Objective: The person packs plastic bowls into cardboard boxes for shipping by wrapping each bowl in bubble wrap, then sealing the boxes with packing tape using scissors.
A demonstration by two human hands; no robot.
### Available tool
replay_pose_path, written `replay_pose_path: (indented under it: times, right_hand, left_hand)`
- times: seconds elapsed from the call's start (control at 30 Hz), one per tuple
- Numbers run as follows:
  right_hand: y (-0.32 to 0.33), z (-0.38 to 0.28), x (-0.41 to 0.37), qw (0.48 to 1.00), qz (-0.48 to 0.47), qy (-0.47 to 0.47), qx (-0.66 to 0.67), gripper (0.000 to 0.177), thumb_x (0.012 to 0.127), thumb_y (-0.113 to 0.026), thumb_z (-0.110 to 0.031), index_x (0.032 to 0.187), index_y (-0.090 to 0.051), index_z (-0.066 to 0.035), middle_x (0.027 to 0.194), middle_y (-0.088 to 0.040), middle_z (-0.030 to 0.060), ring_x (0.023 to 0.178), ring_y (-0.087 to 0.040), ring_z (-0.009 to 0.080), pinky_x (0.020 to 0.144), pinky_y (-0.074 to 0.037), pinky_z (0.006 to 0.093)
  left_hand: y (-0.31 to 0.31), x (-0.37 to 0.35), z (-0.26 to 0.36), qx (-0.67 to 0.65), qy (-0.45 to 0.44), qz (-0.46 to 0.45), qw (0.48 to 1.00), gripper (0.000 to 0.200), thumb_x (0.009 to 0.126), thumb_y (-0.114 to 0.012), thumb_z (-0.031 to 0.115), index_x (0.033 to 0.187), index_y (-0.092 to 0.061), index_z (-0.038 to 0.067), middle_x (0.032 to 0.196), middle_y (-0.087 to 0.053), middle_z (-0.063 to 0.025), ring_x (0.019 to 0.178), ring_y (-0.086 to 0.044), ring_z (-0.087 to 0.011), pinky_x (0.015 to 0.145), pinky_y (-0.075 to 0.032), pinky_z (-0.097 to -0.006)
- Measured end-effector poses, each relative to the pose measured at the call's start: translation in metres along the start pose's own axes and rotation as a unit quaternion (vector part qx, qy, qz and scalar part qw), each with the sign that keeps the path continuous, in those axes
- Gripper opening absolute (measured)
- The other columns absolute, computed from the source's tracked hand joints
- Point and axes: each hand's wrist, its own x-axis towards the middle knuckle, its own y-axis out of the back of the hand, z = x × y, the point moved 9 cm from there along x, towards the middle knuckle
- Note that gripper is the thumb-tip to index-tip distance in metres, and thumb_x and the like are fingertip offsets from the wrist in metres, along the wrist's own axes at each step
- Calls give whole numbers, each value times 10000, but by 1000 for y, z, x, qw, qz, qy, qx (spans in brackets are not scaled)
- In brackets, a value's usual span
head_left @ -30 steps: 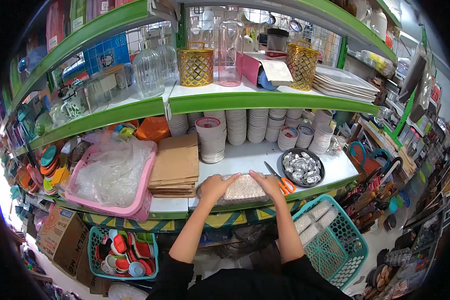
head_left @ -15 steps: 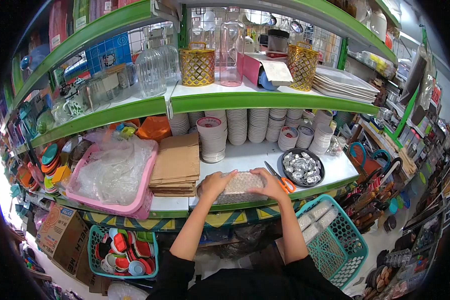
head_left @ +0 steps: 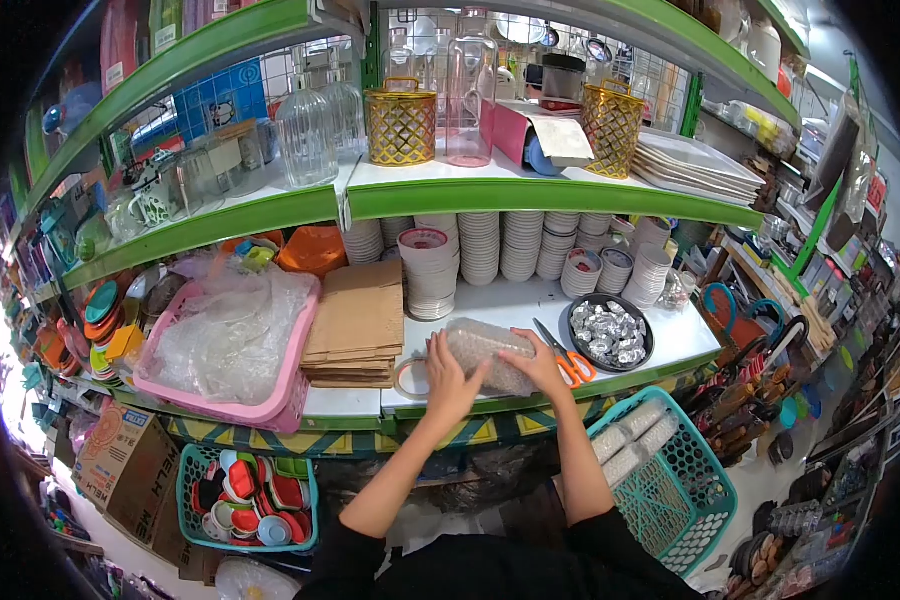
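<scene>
A long bundle in bubble wrap (head_left: 483, 343) lies at a slant over the front of the white shelf, between my two hands. My left hand (head_left: 452, 384) presses on its left end, fingers along the side and thumb at the front. At the other end, my right hand (head_left: 540, 363) is wrapped around the bundle. What the wrap contains is hidden. Just left of my left hand stands a roll of tape (head_left: 410, 378), partly covered by it. Scissors with orange handles (head_left: 576, 368) lie right of my right hand, blades pointing back.
Flat cardboard pieces (head_left: 355, 325) and a pink basket of plastic wrap (head_left: 292, 385) sit to the left. Stacked white bowls (head_left: 430, 280) line the back. A dark bowl of foil-like pieces (head_left: 573, 340) is at right. Below stands a teal basket (head_left: 715, 470) with several wrapped bundles.
The bundle has turned from level to slanted, its left end raised and pushed back. My left hand has shifted right along it, uncovering the tape roll.
</scene>
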Motion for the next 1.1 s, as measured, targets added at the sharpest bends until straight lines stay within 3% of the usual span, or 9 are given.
replay_pose_path:
  times: [0.03, 0.17, 0.2, 0.27, 0.33, 0.37, 0.47, 0.73, 1.1]
  right_hand:
    - [1, 8, 0, 998, 19, -50, 29, 703, 698, -766, -469, 1174, -552, 2, 1028, -642, 202, 940, -623, 267, 845, -461, 334]
    - [5, 23, 3, 995, 54, -76, -18, 672, 752, -703, -506, 1131, -570, 33, 950, -655, 200, 878, -631, 250, 792, -471, 328]
    - [0, 41, 4, 994, 46, -98, 28, 656, 771, -677, -513, 1101, -582, 45, 938, -658, 194, 870, -630, 239, 781, -472, 324]
    - [-4, 55, -5, 989, 39, -119, 74, 646, 791, -651, -521, 1071, -594, 58, 925, -660, 188, 861, -628, 228, 770, -473, 321]
    - [2, 31, -23, 985, 83, -97, 114, 537, 854, -628, -434, 1010, -597, 80, 895, -643, 97, 789, -571, 133, 709, -455, 279]
    - [4, 29, -28, 985, 107, -97, 99, 586, 808, -660, -467, 1046, -598, 65, 906, -662, 186, 837, -629, 214, 762, -477, 310]
    - [10, -13, -46, 985, 150, -63, 54, 547, 804, -684, -418, 1061, -595, 55, 906, -663, 185, 830, -630, 209, 758, -480, 311]
    - [23, 1, -66, 976, 211, 24, 45, 504, 803, -716, -331, 1110, -536, 26, 956, -635, 151, 853, -592, 158, 765, -462, 288]
    - [59, 31, -127, 935, 148, -165, 277, 379, 847, -687, -238, 1087, -464, -48, 944, -603, 78, 841, -554, 125, 728, -441, 253]
  left_hand:
    - [-10, -7, 1, -70, 41, -61, 995, 1072, 809, -625, 504, 1391, 17, -127, 1446, 21, -370, 1381, 6, -458, 1123, -75, -492]
    - [-59, -33, -12, -160, 120, -163, 966, 1204, 808, -588, 590, 1351, 200, -142, 1449, 193, -329, 1383, 149, -399, 1132, -12, -453]
    - [-61, -31, -14, -161, 120, -164, 966, 1204, 808, -588, 590, 1351, 200, -142, 1449, 193, -329, 1383, 149, -399, 1132, -12, -453]
    - [-85, -42, -22, -359, 244, -252, 865, 1179, 836, -580, 558, 1353, 277, -66, 1485, 146, -270, 1408, 73, -338, 1128, -28, -489]
    - [-86, -41, -18, -397, 243, -265, 844, 1170, 832, -545, 604, 1366, 247, -73, 1492, 130, -251, 1410, 67, -318, 1129, -29, -472]
    - [-88, -41, -13, -434, 243, -277, 822, 1167, 828, -509, 650, 1379, 216, -79, 1499, 113, -232, 1412, 60, -298, 1129, -30, -455]
    - [-74, -46, 18, -502, 258, -330, 757, 1098, 843, -506, 631, 1422, 184, 2, 1519, 46, -169, 1414, -7, -284, 1120, -54, -482]
    - [-84, -44, 14, -550, 258, -276, 745, 998, 888, -576, 450, 1435, 203, 151, 1515, -54, -125, 1402, -101, -255, 1115, -116, -477]
    - [-100, -51, 61, -562, 212, -332, 728, 847, 929, -566, 244, 1462, 80, 114, 1497, -143, -113, 1375, -183, -227, 1116, -206, -366]
